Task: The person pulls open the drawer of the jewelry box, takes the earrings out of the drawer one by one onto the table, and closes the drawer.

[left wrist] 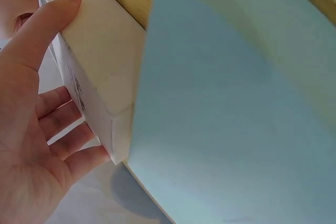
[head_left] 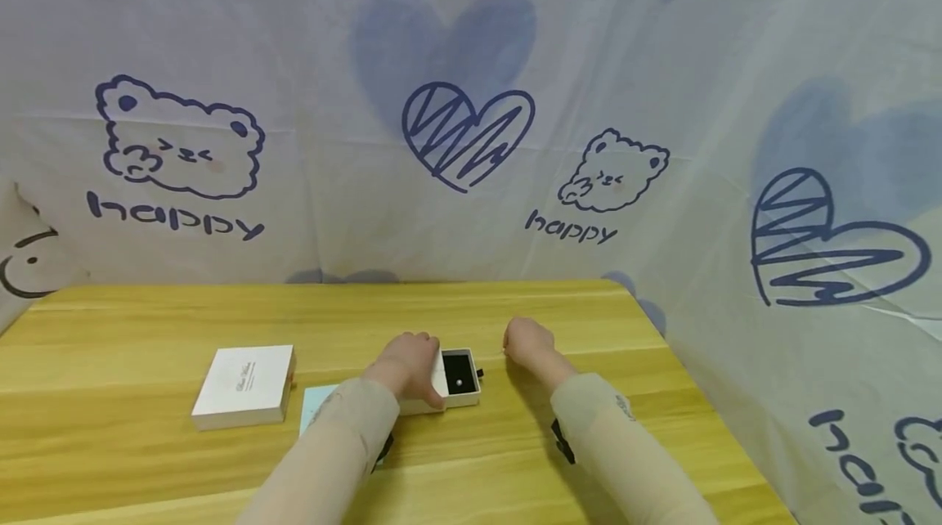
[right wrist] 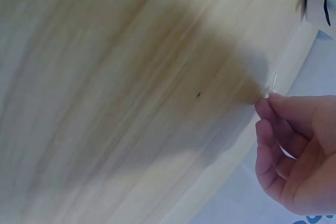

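Note:
A small white drawer box [head_left: 434,382] lies on the table with its drawer pulled partly out to the right. Black lining [head_left: 457,368] fills the drawer, and a tiny pearl-like stud [head_left: 459,383] sits on it. My left hand [head_left: 408,363] grips the sleeve of this box, thumb on one side and fingers on the other. To the right of the drawer, my right hand [head_left: 531,343] is held above the table. Its thumb and forefinger pinch a tiny shiny piece [right wrist: 269,92] with a thin bright line; its exact kind is too small to tell.
A larger white box [head_left: 244,382] with printed lettering stands closed on the left. Partly hidden by the left forearm is a light blue flat item [head_left: 316,404], large in the left wrist view. Behind the wooden table [head_left: 184,320] hangs a printed cloth [head_left: 316,59].

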